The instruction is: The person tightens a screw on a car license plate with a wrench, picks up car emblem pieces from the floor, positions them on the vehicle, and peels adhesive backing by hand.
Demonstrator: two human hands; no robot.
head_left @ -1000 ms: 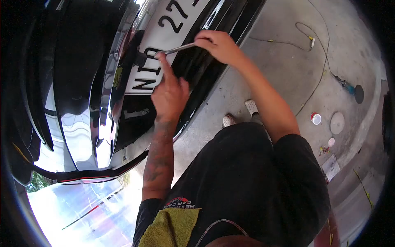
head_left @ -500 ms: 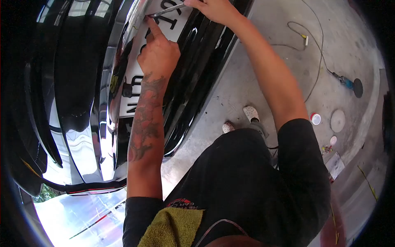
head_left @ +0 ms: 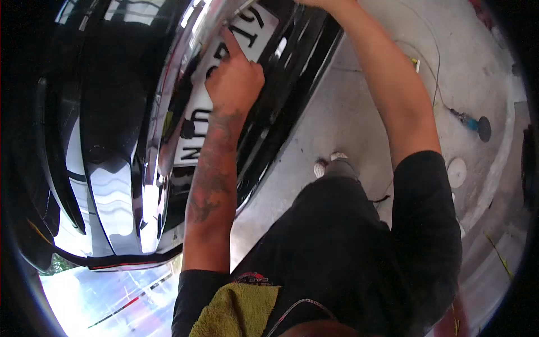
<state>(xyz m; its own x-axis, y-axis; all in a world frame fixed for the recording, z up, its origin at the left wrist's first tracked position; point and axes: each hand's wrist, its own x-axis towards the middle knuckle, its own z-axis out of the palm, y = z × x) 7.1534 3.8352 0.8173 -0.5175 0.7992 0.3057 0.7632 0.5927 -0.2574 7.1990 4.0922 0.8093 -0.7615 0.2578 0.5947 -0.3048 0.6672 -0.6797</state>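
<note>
My left hand (head_left: 234, 81) is over the white license plate (head_left: 268, 28) on a glossy black car (head_left: 115, 78). Its index finger stretches up to the lower edge of the chrome trim (head_left: 175, 62), while the other fingers curl and hold nothing visible. The end of a slim metal tool (head_left: 243, 7) shows near that fingertip, above the plate; its rest is cut off by the top edge. Only a sliver of my right hand (head_left: 314, 2) shows at the top edge, its fingers out of frame, so its grip is hidden.
A blue and black power tool with a round disc (head_left: 470, 122) and its cable lie on the concrete floor (head_left: 314, 135) at the right. A pale round pad (head_left: 457, 172) is below it. A yellow-green cloth (head_left: 241, 306) hangs over my chest. Two shoes (head_left: 320, 168) show at the centre.
My left hand has moved along the plate from its lower characters towards its upper end. My right hand and the metal tool have shifted up, mostly out of frame. The view has tilted.
</note>
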